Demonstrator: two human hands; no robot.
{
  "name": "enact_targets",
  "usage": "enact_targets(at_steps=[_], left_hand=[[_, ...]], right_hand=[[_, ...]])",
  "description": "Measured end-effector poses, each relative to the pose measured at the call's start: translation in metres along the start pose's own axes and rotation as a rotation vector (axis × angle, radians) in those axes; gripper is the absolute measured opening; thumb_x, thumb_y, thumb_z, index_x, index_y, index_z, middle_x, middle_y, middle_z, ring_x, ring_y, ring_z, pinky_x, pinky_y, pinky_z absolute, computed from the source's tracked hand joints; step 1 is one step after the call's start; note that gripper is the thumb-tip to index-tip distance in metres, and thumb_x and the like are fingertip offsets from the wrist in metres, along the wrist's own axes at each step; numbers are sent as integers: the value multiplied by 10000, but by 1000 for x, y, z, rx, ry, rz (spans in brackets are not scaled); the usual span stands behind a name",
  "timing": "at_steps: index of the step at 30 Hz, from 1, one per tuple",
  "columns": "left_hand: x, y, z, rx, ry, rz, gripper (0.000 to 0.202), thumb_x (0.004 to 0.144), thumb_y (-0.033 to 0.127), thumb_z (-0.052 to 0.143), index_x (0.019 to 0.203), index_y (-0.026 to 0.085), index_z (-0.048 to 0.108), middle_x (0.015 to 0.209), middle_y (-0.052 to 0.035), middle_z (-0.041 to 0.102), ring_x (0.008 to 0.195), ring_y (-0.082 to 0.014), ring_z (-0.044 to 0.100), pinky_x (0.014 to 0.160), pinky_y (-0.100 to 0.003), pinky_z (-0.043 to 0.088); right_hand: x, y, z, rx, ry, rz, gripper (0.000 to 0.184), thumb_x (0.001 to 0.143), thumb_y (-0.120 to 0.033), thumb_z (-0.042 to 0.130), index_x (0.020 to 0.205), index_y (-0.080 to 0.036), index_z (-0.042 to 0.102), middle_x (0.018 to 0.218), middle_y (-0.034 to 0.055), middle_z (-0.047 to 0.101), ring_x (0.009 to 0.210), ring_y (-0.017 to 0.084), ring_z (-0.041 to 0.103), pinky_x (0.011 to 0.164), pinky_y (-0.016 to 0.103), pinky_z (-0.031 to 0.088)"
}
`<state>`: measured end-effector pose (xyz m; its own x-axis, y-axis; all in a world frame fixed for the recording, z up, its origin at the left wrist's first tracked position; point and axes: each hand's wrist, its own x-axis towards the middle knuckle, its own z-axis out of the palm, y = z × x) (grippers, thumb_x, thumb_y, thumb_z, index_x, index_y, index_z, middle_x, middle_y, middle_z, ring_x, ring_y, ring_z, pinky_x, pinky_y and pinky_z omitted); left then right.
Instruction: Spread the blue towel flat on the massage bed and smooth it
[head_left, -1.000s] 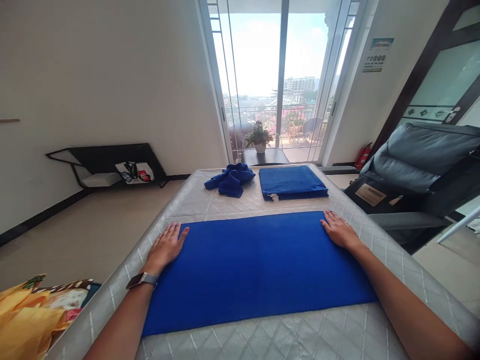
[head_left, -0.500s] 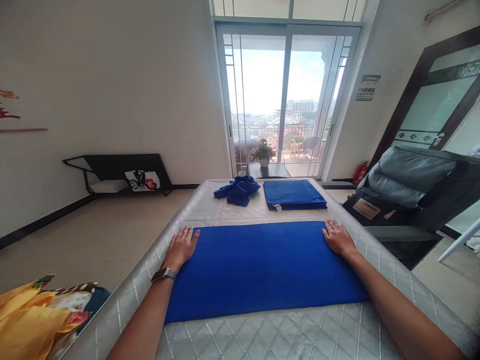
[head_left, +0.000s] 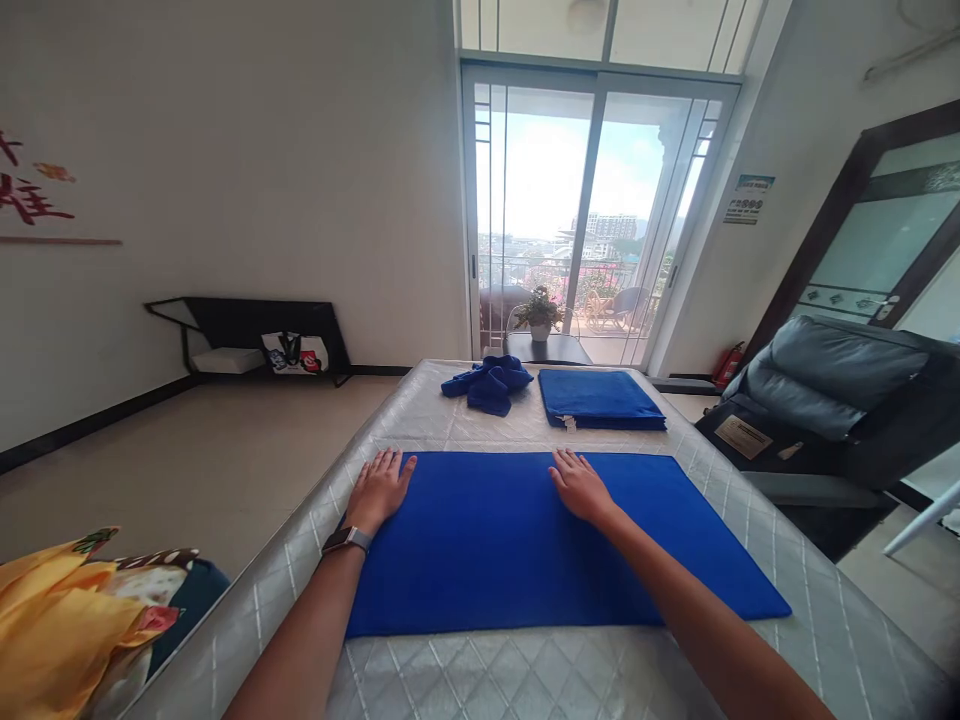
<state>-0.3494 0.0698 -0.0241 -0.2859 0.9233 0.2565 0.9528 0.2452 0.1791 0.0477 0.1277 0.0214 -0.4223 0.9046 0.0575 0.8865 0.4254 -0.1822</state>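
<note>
A blue towel (head_left: 517,545) lies spread flat across a silver quilted mattress (head_left: 525,670). My left hand (head_left: 381,489) rests flat on the towel's far left corner, fingers stretched out, a watch on the wrist. My right hand (head_left: 579,484) lies flat near the middle of the towel's far edge, fingers apart and holding nothing. Beyond them a crumpled blue towel (head_left: 487,383) sits beside a neatly folded blue towel (head_left: 598,398) at the far end of the mattress.
A grey massage chair (head_left: 825,400) stands to the right of the mattress. A potted plant (head_left: 538,312) sits on a small table before glass balcony doors. A black shelf (head_left: 251,335) lines the left wall. Yellow patterned fabric (head_left: 67,630) lies at lower left.
My right hand has slid left from the towel's far right corner to near the middle of its far edge. My left hand stays on the left corner. The view has tilted up.
</note>
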Motion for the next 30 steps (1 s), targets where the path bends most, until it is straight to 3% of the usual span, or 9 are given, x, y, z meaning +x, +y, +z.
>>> enact_targets(at_steps=[4, 8, 11, 16, 19, 21, 27, 30], left_hand=[[1, -1, 0, 1, -15, -11, 681, 1014, 486, 213, 1468, 32, 440, 1562, -192, 391, 1478, -300, 322, 1226, -492, 225], [2, -2, 1, 1, -19, -21, 702, 1012, 527, 202, 1477, 56, 436, 1564, -182, 392, 1467, -306, 345, 1210, -503, 266], [2, -3, 2, 4, -15, -16, 696, 1012, 533, 200, 1480, 74, 435, 1564, -172, 395, 1470, -296, 341, 1213, -497, 262], [2, -4, 2, 19, -31, -22, 688, 1012, 518, 193, 1484, 76, 427, 1573, -159, 385, 1478, -281, 325, 1221, -479, 245], [2, -4, 1, 40, -55, -24, 694, 1009, 507, 194, 1487, 56, 415, 1573, -165, 384, 1481, -275, 320, 1226, -457, 236], [2, -3, -1, 60, -76, -17, 679, 1009, 493, 189, 1493, 73, 412, 1574, -156, 386, 1482, -272, 320, 1222, -463, 246], [-1, 4, -21, 130, -199, -49, 670, 996, 471, 250, 1536, 81, 330, 1603, -158, 321, 1492, -282, 289, 1220, -480, 242], [3, 23, -33, 149, -213, -78, 708, 995, 478, 271, 1491, -18, 373, 1563, -271, 339, 1476, -351, 302, 1205, -536, 246]], right_hand=[[12, -24, 13, 14, -81, -15, 692, 1043, -497, 163, 1586, -74, 232, 1650, 116, 189, 1527, 204, 129, 1237, 379, 102], [10, -3, 16, -21, -88, -38, 720, 1035, -524, 113, 1591, -77, 208, 1657, 97, 160, 1530, 191, 101, 1242, 381, 79], [1, 36, 10, -43, -100, -35, 729, 1025, -540, 85, 1597, -103, 203, 1660, 72, 153, 1529, 175, 100, 1243, 379, 85], [-18, 130, -2, -84, -82, 81, 703, 1013, -528, 133, 1599, -152, 225, 1657, 57, 179, 1525, 168, 127, 1241, 379, 105], [-29, 180, -5, -124, -44, 179, 691, 1005, -476, 174, 1585, -111, 260, 1647, 93, 218, 1522, 192, 155, 1241, 404, 124], [-34, 199, -6, -133, -27, 216, 692, 1003, -459, 186, 1576, -80, 271, 1642, 111, 227, 1521, 204, 164, 1242, 411, 124], [-36, 202, -6, -131, -12, 263, 717, 1007, -491, 161, 1582, -71, 251, 1648, 92, 213, 1521, 222, 165, 1245, 413, 120], [-36, 199, -5, -121, 5, 285, 718, 1006, -504, 167, 1582, -87, 262, 1647, 87, 217, 1520, 247, 170, 1243, 438, 126]])
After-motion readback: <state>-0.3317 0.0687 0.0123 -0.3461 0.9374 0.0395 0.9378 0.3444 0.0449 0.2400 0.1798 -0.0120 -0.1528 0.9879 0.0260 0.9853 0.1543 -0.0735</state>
